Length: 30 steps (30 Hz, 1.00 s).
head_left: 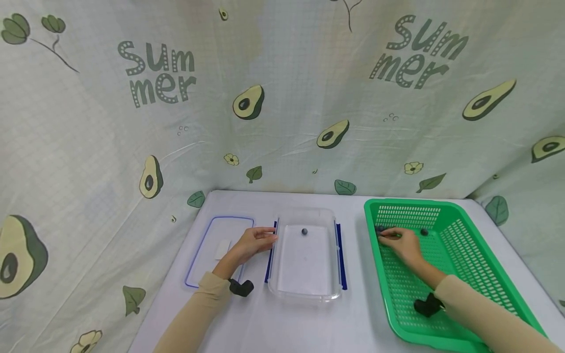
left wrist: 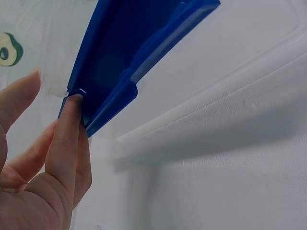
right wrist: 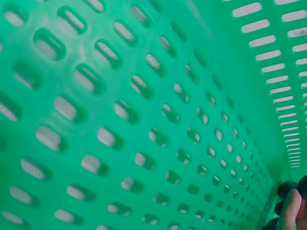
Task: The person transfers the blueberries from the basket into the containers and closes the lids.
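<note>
In the head view, your right hand (head_left: 402,245) reaches into the far left corner of the green perforated plastic basket (head_left: 405,294), its fingers drawn narrow beside a few small, dark, round berries (head_left: 380,228); you cannot tell here whether one is gripped. Another berry (head_left: 424,232) lies to their right near the far wall, and one more (head_left: 304,231) sits loose in the far part of the clear rectangular container (head_left: 304,295). A nudge could send that one rolling. The basket's raised left rim stands between the corner and the container, so a low lift could knock a berry free; past it, a bare strip of white counter (head_left: 355,294) gives you room. On the left, the clear, blue-edged lid (head_left: 198,252) lies flat under your left forearm, where a dragging sleeve might shift it. In the left wrist view, your left hand's straight fingers touch the container's blue plastic side flap (left wrist: 120,48), the others spread; a hard push there could slide or tip the container. In the right wrist view, a fingertip meets the berries at the frame's edge; squeezing between wall and neighbours could make one slip or bruise.
</note>
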Each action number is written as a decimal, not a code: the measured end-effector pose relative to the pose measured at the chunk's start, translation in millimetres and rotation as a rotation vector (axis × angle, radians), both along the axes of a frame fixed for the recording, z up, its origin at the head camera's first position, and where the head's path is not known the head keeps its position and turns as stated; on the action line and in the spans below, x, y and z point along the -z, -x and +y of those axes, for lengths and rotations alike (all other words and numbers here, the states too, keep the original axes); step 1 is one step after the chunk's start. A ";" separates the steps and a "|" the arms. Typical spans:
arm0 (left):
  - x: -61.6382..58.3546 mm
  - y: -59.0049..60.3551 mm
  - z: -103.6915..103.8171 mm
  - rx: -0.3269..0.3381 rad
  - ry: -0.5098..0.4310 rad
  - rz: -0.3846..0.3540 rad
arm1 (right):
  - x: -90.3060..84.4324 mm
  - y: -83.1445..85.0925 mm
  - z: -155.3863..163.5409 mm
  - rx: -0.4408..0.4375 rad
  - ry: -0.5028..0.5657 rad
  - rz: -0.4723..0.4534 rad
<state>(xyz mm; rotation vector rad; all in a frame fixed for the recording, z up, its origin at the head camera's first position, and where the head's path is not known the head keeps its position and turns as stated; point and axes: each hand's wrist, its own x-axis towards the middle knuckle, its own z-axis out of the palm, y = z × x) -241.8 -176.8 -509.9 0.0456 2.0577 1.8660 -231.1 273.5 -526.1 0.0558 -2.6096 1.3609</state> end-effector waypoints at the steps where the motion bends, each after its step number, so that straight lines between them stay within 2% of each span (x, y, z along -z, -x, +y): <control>1: 0.4 0.2 0.4 -0.002 -0.002 -0.001 | -1.0 -0.9 0.3 0.000 0.006 0.000; 10: -0.5 -1.1 1.5 0.000 -0.001 0.004 | -12.1 -2.6 7.1 0.021 0.074 0.041; 21: -0.8 -1.5 1.4 -0.007 0.003 0.010 | -24.9 -2.8 15.9 0.035 0.095 0.000; 30: -1.1 -2.7 1.6 -0.017 0.016 0.008 | -37.4 -7.0 21.2 0.052 0.129 0.023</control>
